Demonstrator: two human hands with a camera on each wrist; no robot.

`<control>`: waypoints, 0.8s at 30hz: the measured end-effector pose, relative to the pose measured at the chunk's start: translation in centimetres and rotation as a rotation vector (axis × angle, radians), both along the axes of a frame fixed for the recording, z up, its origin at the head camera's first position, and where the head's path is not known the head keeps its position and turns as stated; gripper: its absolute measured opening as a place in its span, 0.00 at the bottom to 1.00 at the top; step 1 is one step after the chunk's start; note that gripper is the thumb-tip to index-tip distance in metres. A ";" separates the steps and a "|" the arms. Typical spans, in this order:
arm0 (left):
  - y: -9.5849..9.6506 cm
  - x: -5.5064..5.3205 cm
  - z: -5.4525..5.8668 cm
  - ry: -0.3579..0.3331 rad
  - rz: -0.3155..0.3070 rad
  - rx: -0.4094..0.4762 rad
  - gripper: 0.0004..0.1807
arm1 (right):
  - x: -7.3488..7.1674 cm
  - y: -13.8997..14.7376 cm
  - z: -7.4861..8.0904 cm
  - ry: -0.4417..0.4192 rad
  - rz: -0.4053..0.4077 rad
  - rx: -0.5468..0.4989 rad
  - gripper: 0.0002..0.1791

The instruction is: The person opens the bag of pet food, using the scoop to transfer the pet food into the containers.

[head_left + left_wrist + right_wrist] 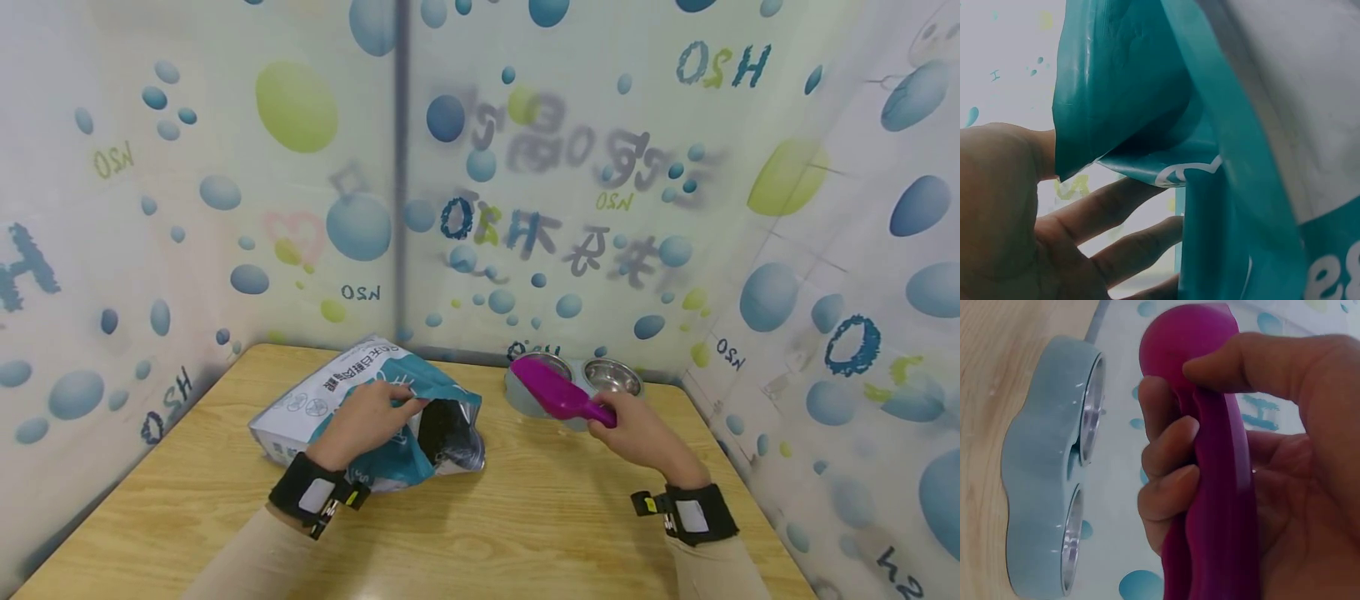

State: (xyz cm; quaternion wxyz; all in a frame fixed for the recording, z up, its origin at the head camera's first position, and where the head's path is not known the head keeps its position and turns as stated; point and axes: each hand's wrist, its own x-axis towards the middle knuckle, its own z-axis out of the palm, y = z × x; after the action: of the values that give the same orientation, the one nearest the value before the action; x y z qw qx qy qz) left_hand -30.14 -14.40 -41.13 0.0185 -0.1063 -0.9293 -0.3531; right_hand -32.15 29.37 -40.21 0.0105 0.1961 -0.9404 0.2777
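Observation:
A white and teal bag (315, 408) lies on its side, its mouth facing right with silver lining and dark contents inside. My left hand (372, 421) pinches the upper edge of that mouth; in the left wrist view the thumb goes behind the teal flap (1122, 75) and the other fingers spread below it. In my right hand (641, 429) is a magenta scoop (551, 390), gripped by its handle with the fingers curled round it and the thumb on top. The scoop's head points up and left, in front of a double pet bowl (525, 398). What the scoop contains cannot be seen.
The pet bowl's light blue holder (1041, 475) carries two metal bowls, the right one (613, 377) plainly visible. All this stands on a wooden table (495, 533). Patterned curtains (480, 192) close it in behind and at both sides.

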 end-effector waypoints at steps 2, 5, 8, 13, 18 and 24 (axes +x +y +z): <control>0.0 0.0 0.1 0.004 -0.001 -0.005 0.19 | 0.3 -0.2 0.2 -0.015 0.011 0.010 0.10; 0.1 0.0 0.1 0.008 -0.001 -0.011 0.17 | 0.6 -0.5 0.6 -0.038 0.036 0.018 0.11; 0.1 0.0 0.0 0.010 0.003 -0.010 0.17 | 0.9 -0.8 0.8 -0.044 0.076 0.023 0.12; 0.0 0.1 -0.1 0.025 0.001 -0.006 0.23 | 1.2 -1.1 1.0 -0.052 0.134 0.024 0.11; 0.0 0.1 -0.3 0.020 0.011 -0.009 0.32 | 1.5 -1.3 1.3 -0.069 0.183 0.029 0.10; 0.1 0.1 -0.2 0.022 0.010 0.002 0.33 | 1.8 -1.4 1.7 -0.084 0.249 0.036 0.07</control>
State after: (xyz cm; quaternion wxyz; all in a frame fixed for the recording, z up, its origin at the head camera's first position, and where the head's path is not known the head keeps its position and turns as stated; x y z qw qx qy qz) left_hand -30.06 -14.27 -41.29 0.0306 -0.1054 -0.9293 -0.3528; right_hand -30.37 27.96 -38.49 -0.0668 0.2995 -0.9132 0.2681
